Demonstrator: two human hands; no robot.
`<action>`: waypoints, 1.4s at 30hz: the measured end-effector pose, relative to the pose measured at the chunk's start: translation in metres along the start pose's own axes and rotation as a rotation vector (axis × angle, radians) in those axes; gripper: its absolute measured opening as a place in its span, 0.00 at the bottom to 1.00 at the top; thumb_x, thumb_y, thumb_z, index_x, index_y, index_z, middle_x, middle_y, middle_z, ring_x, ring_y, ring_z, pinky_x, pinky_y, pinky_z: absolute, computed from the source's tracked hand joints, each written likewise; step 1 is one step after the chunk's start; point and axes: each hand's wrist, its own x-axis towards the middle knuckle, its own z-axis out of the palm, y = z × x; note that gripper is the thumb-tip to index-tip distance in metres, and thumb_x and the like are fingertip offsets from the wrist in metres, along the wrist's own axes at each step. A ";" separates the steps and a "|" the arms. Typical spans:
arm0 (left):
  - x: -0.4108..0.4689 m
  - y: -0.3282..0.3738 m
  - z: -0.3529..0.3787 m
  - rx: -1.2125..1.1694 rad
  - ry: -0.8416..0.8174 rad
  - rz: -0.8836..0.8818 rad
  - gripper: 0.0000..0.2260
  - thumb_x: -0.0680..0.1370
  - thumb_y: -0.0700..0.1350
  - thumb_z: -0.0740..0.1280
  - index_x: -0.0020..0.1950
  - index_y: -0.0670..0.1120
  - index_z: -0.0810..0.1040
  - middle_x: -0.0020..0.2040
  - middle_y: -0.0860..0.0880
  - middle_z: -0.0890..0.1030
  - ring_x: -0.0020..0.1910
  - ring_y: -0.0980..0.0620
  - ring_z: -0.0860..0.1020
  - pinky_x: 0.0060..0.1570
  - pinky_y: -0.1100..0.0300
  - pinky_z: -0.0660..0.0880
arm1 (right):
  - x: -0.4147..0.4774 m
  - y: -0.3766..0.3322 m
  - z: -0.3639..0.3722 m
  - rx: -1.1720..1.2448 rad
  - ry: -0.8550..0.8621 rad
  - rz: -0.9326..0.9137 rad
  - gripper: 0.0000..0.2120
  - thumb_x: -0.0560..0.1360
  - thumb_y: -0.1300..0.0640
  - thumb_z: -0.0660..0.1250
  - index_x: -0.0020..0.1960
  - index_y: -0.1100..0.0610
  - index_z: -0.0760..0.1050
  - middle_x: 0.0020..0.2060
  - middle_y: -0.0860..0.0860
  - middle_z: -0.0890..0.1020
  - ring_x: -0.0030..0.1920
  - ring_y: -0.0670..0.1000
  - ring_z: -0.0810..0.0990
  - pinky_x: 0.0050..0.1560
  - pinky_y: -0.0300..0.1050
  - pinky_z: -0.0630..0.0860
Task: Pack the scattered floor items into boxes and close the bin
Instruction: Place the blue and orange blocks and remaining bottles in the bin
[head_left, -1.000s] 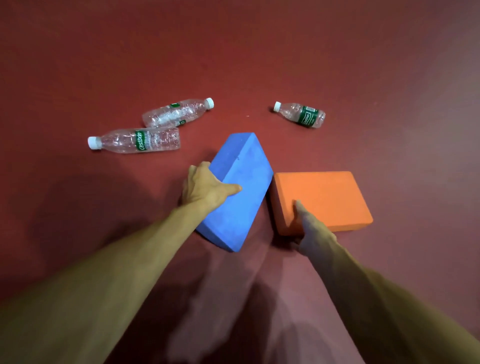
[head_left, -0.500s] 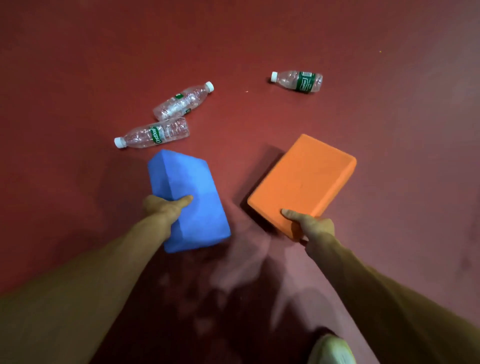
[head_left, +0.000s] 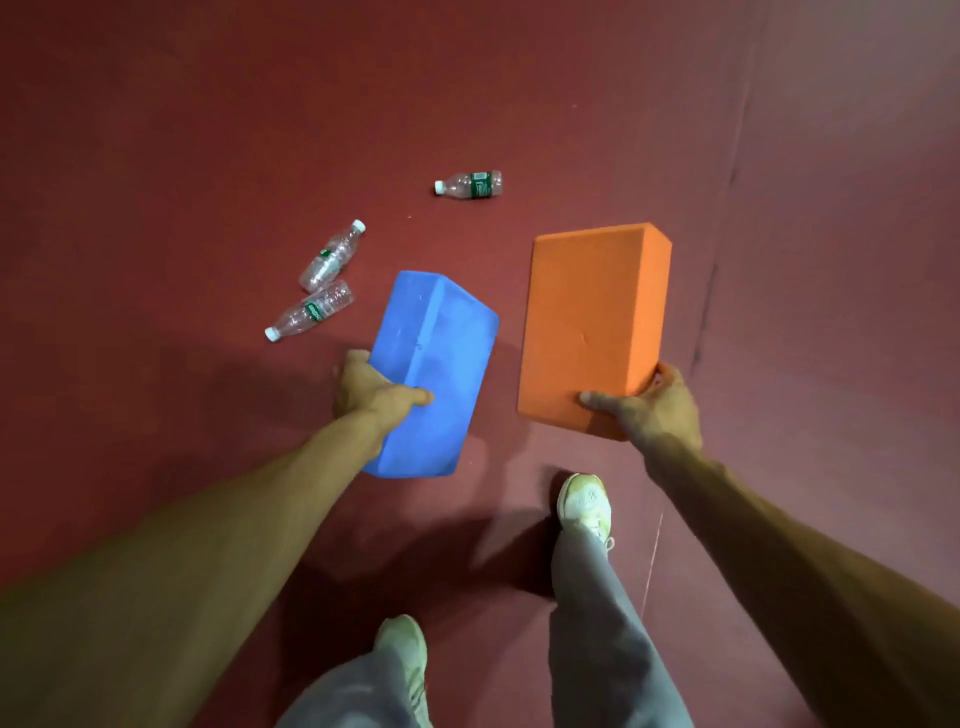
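Observation:
My left hand (head_left: 371, 392) grips a blue foam block (head_left: 434, 364) by its near left edge, thumb across the top face, and holds it above the floor. An orange foam block (head_left: 592, 322) is lifted in my right hand (head_left: 649, 408), which grips its near right corner with the thumb on top. Three clear plastic bottles with green labels lie on the red floor beyond the blocks: two close together at the left (head_left: 332, 255) (head_left: 310, 310) and one farther back (head_left: 470, 184). No box or bin is in view.
Red carpeted floor (head_left: 182, 156) spreads all around. My two feet in pale shoes (head_left: 584, 504) (head_left: 405, 652) and grey trouser legs stand below the blocks. A seam in the floor (head_left: 717, 249) runs along the right side.
Both blocks have been lifted off the floor and carried higher and apart. The view has risen and pulled back, so the bottles look smaller and my legs have come into sight.

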 end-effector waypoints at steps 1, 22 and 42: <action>-0.016 0.007 -0.006 0.033 -0.014 0.047 0.34 0.57 0.46 0.81 0.59 0.46 0.71 0.58 0.45 0.76 0.51 0.46 0.77 0.50 0.55 0.75 | -0.018 0.003 -0.018 -0.002 0.028 -0.001 0.40 0.46 0.37 0.79 0.53 0.49 0.70 0.49 0.48 0.81 0.49 0.54 0.80 0.51 0.57 0.79; -0.470 0.078 0.333 0.523 -0.560 0.627 0.43 0.58 0.51 0.81 0.68 0.43 0.68 0.64 0.43 0.72 0.63 0.45 0.72 0.62 0.57 0.68 | -0.198 0.437 -0.411 0.375 0.411 0.534 0.42 0.46 0.30 0.76 0.55 0.48 0.75 0.46 0.47 0.85 0.47 0.53 0.84 0.52 0.57 0.80; -0.764 0.079 0.709 1.058 -0.928 1.049 0.30 0.69 0.57 0.73 0.67 0.47 0.70 0.64 0.46 0.76 0.62 0.43 0.75 0.58 0.53 0.71 | -0.247 0.741 -0.526 0.832 0.616 1.070 0.34 0.61 0.36 0.75 0.61 0.51 0.72 0.50 0.50 0.82 0.50 0.55 0.81 0.51 0.52 0.76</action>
